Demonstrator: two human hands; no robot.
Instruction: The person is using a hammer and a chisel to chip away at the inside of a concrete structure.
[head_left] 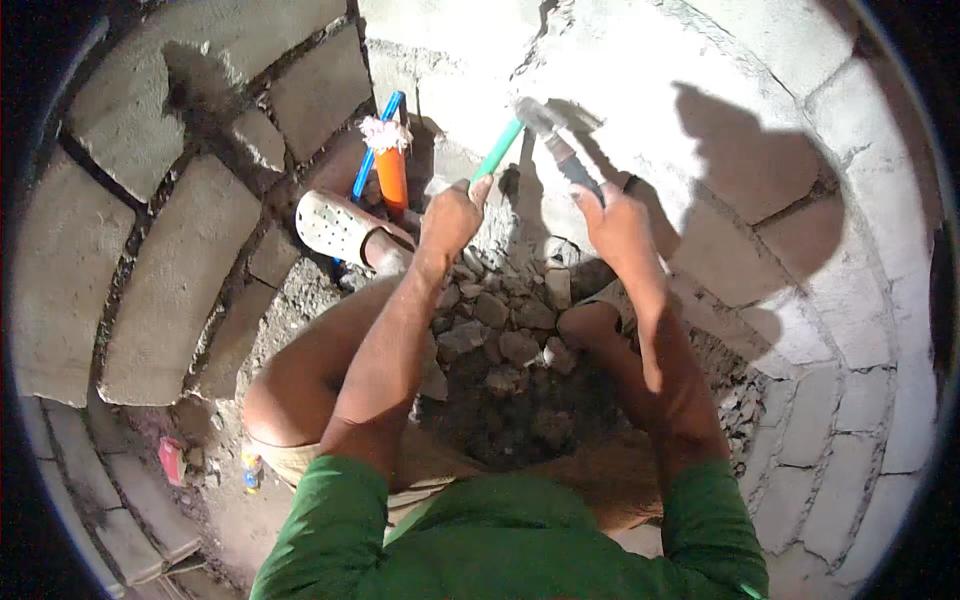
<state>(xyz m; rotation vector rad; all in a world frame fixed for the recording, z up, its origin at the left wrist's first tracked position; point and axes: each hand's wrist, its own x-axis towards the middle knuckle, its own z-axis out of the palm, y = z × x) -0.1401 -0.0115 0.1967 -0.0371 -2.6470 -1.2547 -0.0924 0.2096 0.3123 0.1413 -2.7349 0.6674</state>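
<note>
My left hand point(452, 222) is closed round a green rod point(497, 151) that slants up and right out of my fist. In my right hand point(612, 222) is a hammer point(567, 163) with a dark grip and metal neck. Its grey head is smeared by motion and lies at the far end of the green rod; whether they touch, I cannot tell. The lower end of the rod is hidden by my left hand. Both hands are above broken stones point(490, 310) heaped between my bent legs, in front of a brightly lit pale surface point(640, 60).
An orange tube point(391, 180) with a frayed whitish top stands beside a blue rod point(362, 175) at the left. Near them is my foot in a white perforated clog point(335, 226). Large stone slabs point(180, 280) with dark gaps curve round. A red packet point(172, 461) lies lower left.
</note>
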